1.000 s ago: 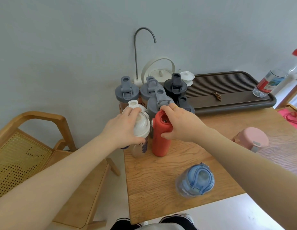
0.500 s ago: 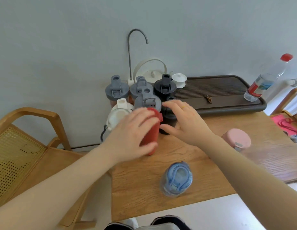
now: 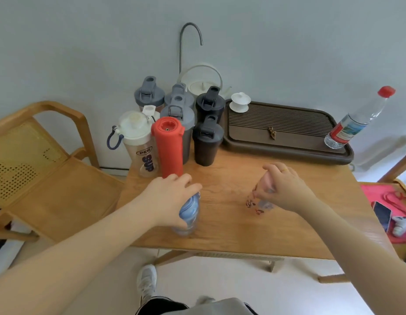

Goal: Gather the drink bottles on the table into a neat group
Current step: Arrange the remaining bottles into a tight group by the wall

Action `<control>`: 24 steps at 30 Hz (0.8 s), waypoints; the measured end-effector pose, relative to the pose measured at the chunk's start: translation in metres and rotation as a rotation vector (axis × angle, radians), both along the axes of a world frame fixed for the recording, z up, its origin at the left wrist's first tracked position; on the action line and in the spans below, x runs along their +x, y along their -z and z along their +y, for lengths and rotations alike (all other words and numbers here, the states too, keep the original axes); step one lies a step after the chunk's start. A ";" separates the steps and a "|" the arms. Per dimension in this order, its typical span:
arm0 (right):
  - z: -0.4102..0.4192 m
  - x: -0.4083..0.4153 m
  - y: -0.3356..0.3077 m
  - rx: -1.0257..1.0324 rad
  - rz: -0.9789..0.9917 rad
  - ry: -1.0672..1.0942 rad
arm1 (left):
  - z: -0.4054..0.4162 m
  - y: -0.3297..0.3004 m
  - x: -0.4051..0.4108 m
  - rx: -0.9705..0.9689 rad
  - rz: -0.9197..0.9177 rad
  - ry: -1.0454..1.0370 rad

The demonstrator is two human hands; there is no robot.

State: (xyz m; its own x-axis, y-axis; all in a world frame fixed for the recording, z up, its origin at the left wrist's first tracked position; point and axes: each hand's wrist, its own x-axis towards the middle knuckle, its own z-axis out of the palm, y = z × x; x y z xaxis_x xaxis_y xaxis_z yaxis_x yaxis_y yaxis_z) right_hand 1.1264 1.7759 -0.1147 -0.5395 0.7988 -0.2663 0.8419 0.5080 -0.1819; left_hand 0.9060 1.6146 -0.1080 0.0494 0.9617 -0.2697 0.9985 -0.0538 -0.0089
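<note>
Blue and see-through, the blue bottle [image 3: 189, 212] stood upright under the left hand [image 3: 169, 198], whose fingers curled over its lid from above and gripped it. The right hand [image 3: 286, 188] closed the same way over the pink-lidded bottle [image 3: 264, 196] — a clear tumbler with small red markings on its wall, its cap almost hidden by the fingers. Both bottles had their long axes vertical.

The group lay ahead of both hands and to the left, against the far edge of the wooden table [image 3: 231, 223]. The left hand was much the nearer: the red bottle [image 3: 169, 146], a matte cylinder with a moulded cap, stood just beyond its knuckles, with the clear shaker [image 3: 140, 144] to that bottle's left and the black shaker [image 3: 206, 142] to its right. Grey-lidded shakers [image 3: 177, 112] stood behind them. The right hand had farther to go, forward and leftward.

My judgement: the open space in front of the black shaker would suit the pink-lidded bottle, and the blue bottle would go in front of the red one. Smooth plastic should slide easily on the grain — though tall, narrow bottles might tip if pushed from the top.
</note>
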 end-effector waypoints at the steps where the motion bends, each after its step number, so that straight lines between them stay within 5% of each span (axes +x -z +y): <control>1: 0.000 0.000 0.000 -0.023 0.001 0.003 | -0.002 0.003 0.003 -0.006 0.006 -0.043; 8: -0.007 -0.020 0.000 0.009 0.016 -0.060 | -0.002 0.007 0.016 0.012 -0.065 -0.219; 14: 0.000 -0.045 -0.014 0.092 0.242 -0.067 | 0.038 -0.032 0.003 0.318 -0.090 -0.247; 24: 0.014 -0.046 -0.001 0.013 0.203 0.022 | 0.112 -0.007 -0.003 0.213 0.319 -0.023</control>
